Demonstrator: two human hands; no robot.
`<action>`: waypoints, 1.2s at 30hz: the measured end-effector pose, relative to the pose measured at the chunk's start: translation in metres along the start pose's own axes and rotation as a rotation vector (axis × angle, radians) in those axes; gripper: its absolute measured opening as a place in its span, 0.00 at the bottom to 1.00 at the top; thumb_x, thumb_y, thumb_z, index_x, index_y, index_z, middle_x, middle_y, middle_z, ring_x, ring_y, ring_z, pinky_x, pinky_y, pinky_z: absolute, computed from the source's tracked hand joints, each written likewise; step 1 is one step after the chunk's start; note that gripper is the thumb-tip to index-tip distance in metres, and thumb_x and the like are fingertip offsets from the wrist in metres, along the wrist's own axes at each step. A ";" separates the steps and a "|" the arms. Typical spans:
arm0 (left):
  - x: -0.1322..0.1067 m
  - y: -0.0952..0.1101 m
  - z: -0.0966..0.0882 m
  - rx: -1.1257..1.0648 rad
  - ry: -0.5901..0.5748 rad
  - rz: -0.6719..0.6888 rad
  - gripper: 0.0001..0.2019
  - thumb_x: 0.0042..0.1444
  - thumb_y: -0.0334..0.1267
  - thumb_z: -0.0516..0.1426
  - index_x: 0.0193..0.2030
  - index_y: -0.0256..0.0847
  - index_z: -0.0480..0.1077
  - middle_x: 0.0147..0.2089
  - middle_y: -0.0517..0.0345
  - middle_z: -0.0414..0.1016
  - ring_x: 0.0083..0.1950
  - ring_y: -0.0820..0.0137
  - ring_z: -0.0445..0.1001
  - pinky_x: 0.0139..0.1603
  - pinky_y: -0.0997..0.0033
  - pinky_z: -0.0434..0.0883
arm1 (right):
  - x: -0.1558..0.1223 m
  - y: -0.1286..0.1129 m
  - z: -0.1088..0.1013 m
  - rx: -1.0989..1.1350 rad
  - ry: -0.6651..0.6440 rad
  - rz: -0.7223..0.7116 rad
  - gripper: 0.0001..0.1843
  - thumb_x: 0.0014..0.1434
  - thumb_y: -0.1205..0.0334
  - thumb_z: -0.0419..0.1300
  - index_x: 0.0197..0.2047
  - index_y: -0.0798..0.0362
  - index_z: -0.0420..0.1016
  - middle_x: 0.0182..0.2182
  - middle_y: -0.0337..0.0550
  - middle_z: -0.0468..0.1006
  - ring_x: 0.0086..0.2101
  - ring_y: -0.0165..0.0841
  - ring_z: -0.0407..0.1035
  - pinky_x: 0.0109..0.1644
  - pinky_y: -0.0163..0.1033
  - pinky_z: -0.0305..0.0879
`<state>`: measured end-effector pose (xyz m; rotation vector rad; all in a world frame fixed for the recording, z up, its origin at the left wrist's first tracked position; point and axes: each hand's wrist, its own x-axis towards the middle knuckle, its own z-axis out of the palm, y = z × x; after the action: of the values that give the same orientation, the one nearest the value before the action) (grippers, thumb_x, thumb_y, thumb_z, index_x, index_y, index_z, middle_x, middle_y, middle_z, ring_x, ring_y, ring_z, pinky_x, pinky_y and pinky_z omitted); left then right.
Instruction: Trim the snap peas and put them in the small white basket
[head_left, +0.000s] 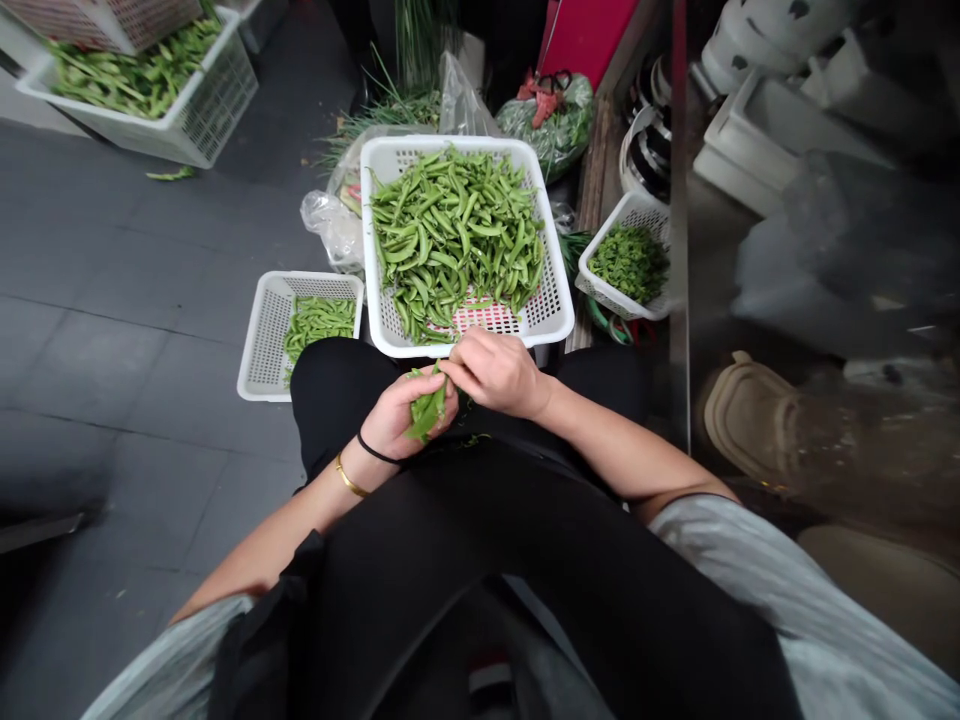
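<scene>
left grip [401, 415] closed round a few green pea pods [426, 410], pods poking out past the thumb. right grip [495, 370] narrow, thumb and fingertips pinched at the upper end of those pods, touching the left grip's fingers. both over the lap.

straight ahead of the grips, just beyond the right one: big white basket [556, 300], pod heap [457, 235] mostly toward its far side, pink showing through the near holes. left of the left grip and a bit ahead: smaller white basket [261, 335] on the floor [112, 360], trimmed-looking pods [322, 320] on its right side. ahead-right of the right grip: white basket of chopped-looking leafy greens [630, 262]. far ahead-left of both: white crate [214, 115] with more pods, another crate overlapping it.
</scene>
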<state>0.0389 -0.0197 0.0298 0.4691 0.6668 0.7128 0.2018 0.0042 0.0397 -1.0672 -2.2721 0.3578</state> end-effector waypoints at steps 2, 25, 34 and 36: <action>0.000 0.001 -0.001 -0.034 0.054 -0.023 0.11 0.47 0.40 0.59 0.24 0.35 0.65 0.16 0.60 0.63 0.14 0.78 0.58 0.12 0.80 0.53 | -0.004 0.004 -0.002 -0.047 0.024 -0.009 0.16 0.64 0.57 0.51 0.26 0.54 0.65 0.25 0.42 0.68 0.27 0.29 0.62 0.32 0.35 0.58; -0.002 0.004 -0.013 0.154 0.411 0.317 0.09 0.44 0.37 0.63 0.27 0.36 0.67 0.19 0.61 0.70 0.15 0.78 0.63 0.14 0.79 0.56 | -0.015 0.006 -0.040 0.191 0.065 0.172 0.08 0.60 0.63 0.55 0.28 0.54 0.66 0.24 0.38 0.68 0.26 0.27 0.62 0.31 0.33 0.61; -0.023 0.017 -0.009 0.815 0.453 0.541 0.10 0.49 0.39 0.62 0.38 0.38 0.75 0.27 0.59 0.72 0.26 0.74 0.67 0.28 0.75 0.64 | -0.009 0.001 -0.008 0.140 -0.447 0.052 0.13 0.65 0.62 0.50 0.32 0.57 0.70 0.29 0.43 0.73 0.31 0.29 0.66 0.37 0.34 0.58; -0.034 0.028 -0.009 1.111 0.424 0.610 0.13 0.47 0.37 0.63 0.41 0.40 0.76 0.31 0.57 0.74 0.31 0.71 0.69 0.35 0.74 0.65 | -0.009 -0.002 -0.011 0.038 -0.532 -0.028 0.14 0.64 0.61 0.51 0.30 0.57 0.70 0.28 0.43 0.73 0.28 0.29 0.65 0.33 0.34 0.54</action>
<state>0.0011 -0.0238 0.0537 1.6186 1.3393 0.9848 0.2119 -0.0039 0.0458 -1.0053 -2.7239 0.7429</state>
